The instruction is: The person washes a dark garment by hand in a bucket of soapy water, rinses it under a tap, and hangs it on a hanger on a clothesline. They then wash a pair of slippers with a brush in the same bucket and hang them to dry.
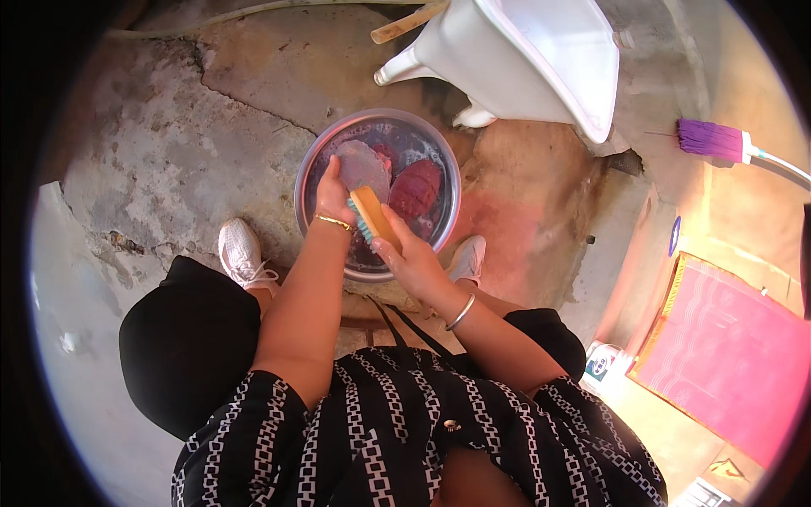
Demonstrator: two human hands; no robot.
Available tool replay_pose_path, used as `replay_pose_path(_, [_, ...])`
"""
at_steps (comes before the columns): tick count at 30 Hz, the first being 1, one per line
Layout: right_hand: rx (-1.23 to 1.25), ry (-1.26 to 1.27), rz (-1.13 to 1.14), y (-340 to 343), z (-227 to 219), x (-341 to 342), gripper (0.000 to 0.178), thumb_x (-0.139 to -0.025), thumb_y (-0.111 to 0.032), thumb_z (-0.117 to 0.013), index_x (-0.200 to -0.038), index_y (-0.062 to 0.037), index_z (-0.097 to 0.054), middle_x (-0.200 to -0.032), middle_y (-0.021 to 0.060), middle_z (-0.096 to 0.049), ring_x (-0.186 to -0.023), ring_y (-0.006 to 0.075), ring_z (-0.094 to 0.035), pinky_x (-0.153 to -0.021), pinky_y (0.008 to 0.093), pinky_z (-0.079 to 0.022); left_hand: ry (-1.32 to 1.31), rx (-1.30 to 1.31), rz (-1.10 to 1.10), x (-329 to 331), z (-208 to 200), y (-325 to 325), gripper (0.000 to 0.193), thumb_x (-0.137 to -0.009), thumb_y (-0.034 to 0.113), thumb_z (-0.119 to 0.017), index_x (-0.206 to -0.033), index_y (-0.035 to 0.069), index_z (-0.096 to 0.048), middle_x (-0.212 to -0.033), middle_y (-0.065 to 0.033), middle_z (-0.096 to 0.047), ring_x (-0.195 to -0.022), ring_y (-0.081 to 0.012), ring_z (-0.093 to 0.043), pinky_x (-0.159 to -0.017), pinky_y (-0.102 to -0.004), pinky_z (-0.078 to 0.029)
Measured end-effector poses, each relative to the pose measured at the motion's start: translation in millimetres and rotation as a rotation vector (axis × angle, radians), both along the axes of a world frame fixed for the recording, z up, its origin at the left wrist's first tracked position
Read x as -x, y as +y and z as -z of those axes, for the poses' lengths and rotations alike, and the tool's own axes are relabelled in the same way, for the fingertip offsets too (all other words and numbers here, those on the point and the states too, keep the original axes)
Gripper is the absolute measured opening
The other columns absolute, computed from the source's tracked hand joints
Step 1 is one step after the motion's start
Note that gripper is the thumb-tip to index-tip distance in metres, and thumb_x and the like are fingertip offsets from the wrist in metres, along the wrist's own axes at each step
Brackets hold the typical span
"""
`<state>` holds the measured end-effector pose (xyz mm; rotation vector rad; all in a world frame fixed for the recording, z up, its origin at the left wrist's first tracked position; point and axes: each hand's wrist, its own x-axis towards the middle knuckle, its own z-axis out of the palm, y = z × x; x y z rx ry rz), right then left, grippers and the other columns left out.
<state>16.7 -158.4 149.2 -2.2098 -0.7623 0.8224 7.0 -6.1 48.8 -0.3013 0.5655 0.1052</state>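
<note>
A round metal basin point(372, 275) stands on the ground between my feet, with dark soapy water in it. My left hand point(333, 198) holds a pale mauve, rounded flat piece point(363, 167) over the water; its exact kind is unclear. A scrub brush point(376, 218) with a yellow back and teal bristles is gripped in my right hand point(412, 258), tilted with its bristles toward my left hand and wrist. Beside the pale piece, a dark red oval item point(416, 188) lies in the water. A smaller reddish part shows behind the pale piece.
A white ceramic fixture point(532, 63) lies on its side beyond the basin. At right are a purple-bristled broom point(710, 141), a pink mat point(726, 346) and a white tub point(603, 362). Cracked concrete point(186, 160) surrounds the basin, and a hose point(245, 12) runs along the far side.
</note>
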Motion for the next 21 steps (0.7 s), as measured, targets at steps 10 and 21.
replay_pose_path(10, [0.104,-0.141,0.241,22,52,-84,0.062,-0.091,-0.035,-0.051,-0.144,-0.0113,-0.028,-0.112,0.0274,-0.059,-0.098,0.0401,-0.060,-0.086,0.0435,-0.046,0.324,-0.262,0.119,-4,15,10,0.039,-0.096,0.032,-0.049,-0.119,0.001,-0.054,-0.114,-0.0144,-0.061,-0.101,-0.0271,-0.060,-0.090,-0.0399,-0.047])
replay_pose_path(21, [0.095,0.009,0.448,33,114,-64,0.057,-0.082,-0.026,-0.065,-0.129,-0.0025,-0.042,-0.100,0.0231,-0.063,-0.094,0.0346,-0.063,-0.082,0.0400,-0.047,0.909,-1.183,0.480,28,74,-2,0.053,-0.077,0.002,-0.062,-0.128,-0.001,-0.047,-0.109,-0.0150,-0.064,-0.101,-0.0259,-0.062,-0.084,-0.0347,-0.049])
